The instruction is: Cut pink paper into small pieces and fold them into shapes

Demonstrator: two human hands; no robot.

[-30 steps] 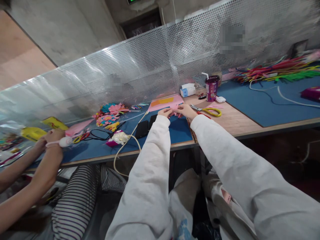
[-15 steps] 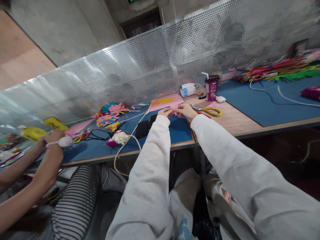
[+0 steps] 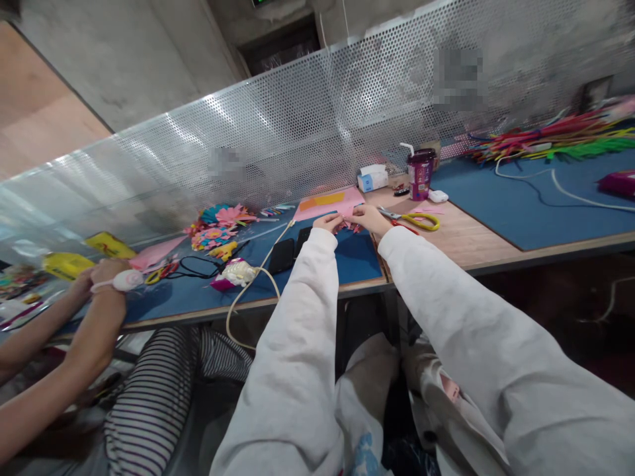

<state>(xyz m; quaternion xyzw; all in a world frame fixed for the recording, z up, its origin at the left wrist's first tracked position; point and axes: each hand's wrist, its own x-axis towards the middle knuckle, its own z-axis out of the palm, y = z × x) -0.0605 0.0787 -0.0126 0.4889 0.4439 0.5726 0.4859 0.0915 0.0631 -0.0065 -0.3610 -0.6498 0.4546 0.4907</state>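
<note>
Head view, pink piece: the small pink piece (image 3: 352,227) sits between the person's 2 hands, above or on the blue mat (image 3: 361,256), just in front of the pink sheet (image 3: 355,197); contact with the mat cannot be told.
Left hand: the left hand (image 3: 327,223) pinches the piece's left side between bent fingers.
Right hand: the right hand (image 3: 371,219) grips its right side with the fingertips; the scissors (image 3: 421,222) lie just beyond.
Likely handling: it looks like thin paper, so probably very light, flexible, easy to crease or tear, and hardly slippery.
Best hold: a soft 2-sided pinch near the middle seems safest, sparing the pointed tips.
Hidden at the piece: fingers cover its middle and most edges; folds and layers are too small to read.
Hidden at the right sleeve: a red object (image 3: 407,228) is partly covered, its kind unclear.
Cut off at left: the co-worker's body; what the co-worker's hands (image 3: 110,269) hold is unclear.
</note>
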